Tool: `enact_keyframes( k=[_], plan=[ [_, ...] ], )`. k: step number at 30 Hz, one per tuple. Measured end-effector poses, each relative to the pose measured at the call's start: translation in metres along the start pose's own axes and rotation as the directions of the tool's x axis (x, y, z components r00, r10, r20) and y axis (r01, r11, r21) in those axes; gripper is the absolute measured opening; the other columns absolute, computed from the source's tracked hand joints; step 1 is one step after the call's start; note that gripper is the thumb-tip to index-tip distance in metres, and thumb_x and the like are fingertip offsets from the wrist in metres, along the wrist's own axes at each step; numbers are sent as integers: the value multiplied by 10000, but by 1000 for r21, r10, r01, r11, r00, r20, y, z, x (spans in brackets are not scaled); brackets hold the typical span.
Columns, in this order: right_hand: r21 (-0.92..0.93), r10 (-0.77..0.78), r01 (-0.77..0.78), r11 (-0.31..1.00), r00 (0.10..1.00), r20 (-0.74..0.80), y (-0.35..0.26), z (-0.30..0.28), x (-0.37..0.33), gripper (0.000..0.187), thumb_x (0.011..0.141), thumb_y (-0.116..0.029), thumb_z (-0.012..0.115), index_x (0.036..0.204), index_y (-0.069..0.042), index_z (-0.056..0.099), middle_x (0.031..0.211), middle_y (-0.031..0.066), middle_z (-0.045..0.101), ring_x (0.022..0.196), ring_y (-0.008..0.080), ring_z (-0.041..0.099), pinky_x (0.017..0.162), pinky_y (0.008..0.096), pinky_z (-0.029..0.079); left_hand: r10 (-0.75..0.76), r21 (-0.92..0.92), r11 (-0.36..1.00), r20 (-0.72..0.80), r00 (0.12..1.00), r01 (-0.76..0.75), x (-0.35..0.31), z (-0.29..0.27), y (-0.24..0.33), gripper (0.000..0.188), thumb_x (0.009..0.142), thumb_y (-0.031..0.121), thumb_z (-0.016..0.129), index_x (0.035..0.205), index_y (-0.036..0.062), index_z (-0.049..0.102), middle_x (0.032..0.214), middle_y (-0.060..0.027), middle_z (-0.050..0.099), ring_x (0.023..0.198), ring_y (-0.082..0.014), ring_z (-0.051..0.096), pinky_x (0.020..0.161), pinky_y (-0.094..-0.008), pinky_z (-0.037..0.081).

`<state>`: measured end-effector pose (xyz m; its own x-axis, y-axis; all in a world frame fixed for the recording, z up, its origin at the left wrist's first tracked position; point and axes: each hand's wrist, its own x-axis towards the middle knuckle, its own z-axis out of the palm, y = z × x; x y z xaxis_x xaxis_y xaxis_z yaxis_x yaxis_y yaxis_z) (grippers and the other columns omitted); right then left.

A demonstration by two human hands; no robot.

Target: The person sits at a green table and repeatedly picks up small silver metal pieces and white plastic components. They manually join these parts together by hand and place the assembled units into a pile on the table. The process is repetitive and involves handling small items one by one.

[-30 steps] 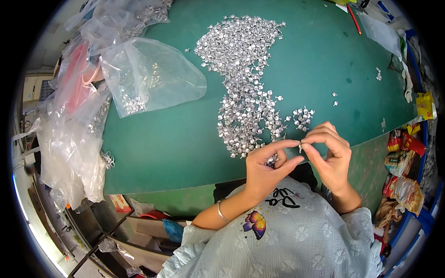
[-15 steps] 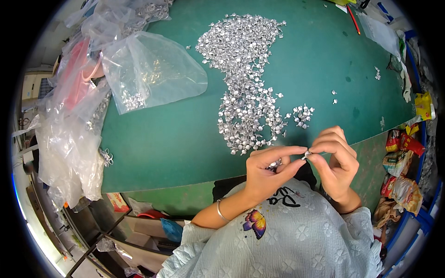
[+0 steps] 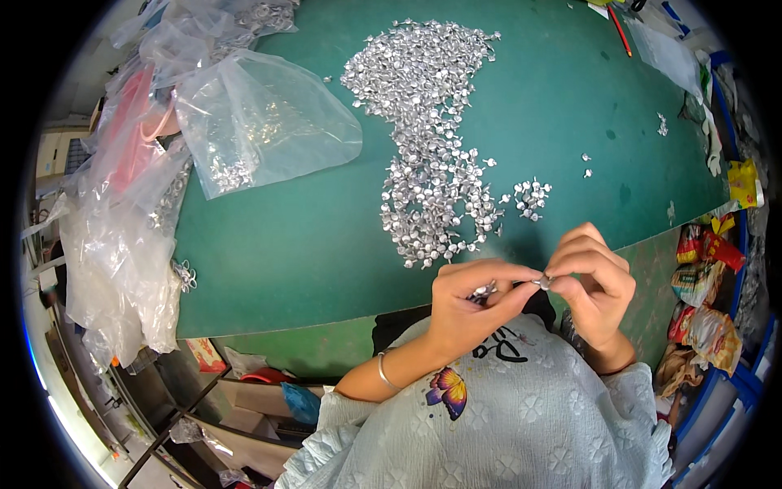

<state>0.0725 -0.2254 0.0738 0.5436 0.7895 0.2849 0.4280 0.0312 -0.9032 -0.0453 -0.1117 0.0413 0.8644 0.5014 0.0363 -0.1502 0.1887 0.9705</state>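
Note:
Between the fingertips of both hands sits a small silver metal piece (image 3: 543,282) with a round head, held just off the near edge of the table. My left hand (image 3: 476,301) is closed, pinching the piece with thumb and forefinger. Several more silver pieces (image 3: 482,292) are cupped in its curled fingers. My right hand (image 3: 593,281) pinches the same piece from the other side. A large heap of matching silver pieces (image 3: 432,130) spreads over the green table (image 3: 285,261) beyond the hands. A smaller cluster (image 3: 532,200) lies at the heap's right.
A clear plastic bag (image 3: 277,122) with silver pieces inside lies left of the heap. More plastic bags (image 3: 114,269) hang over the table's left edge. A red pencil (image 3: 619,33) rests at the far right. Colourful packets (image 3: 705,334) stand beyond the right edge.
The small piece has turned between my fingertips, its round head now showing toward the right hand. Both hands stay in nearly the same place.

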Motion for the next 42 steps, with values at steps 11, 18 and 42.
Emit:
enact_keyframes(
  k=[11, 18, 42],
  plan=[
    [584, 450, -489, 648, 865, 223, 14, 5, -12, 132, 880, -99, 514, 787, -6, 519, 730, 27, 534, 654, 71, 490, 603, 208, 386, -432, -276, 848, 131, 892, 452, 1, 1, 3, 81, 819, 79, 596, 835, 2, 614, 651, 34, 521, 537, -8, 392, 473, -173, 311],
    [363, 361, -366, 857, 929, 83, 22, 11, -20, 97, 861, -61, 532, 792, 7, 526, 720, 29, 520, 655, 77, 480, 593, 213, 393, -490, -512, 653, 275, 827, 557, 0, 0, -12, 135, 863, 158, 570, 847, 25, 576, 587, 60, 406, 474, 3, 315, 401, -168, 218],
    [-273, -212, 192, 943, 976, -46, 24, 10, -18, 124, 671, -42, 670, 745, 0, 580, 712, 79, 564, 634, 221, 514, 612, 314, 381, -449, -460, 706, 297, 843, 538, -1, 2, -20, 152, 878, 153, 532, 918, 9, 559, 661, 29, 481, 538, -17, 389, 432, -158, 272]
  ],
)
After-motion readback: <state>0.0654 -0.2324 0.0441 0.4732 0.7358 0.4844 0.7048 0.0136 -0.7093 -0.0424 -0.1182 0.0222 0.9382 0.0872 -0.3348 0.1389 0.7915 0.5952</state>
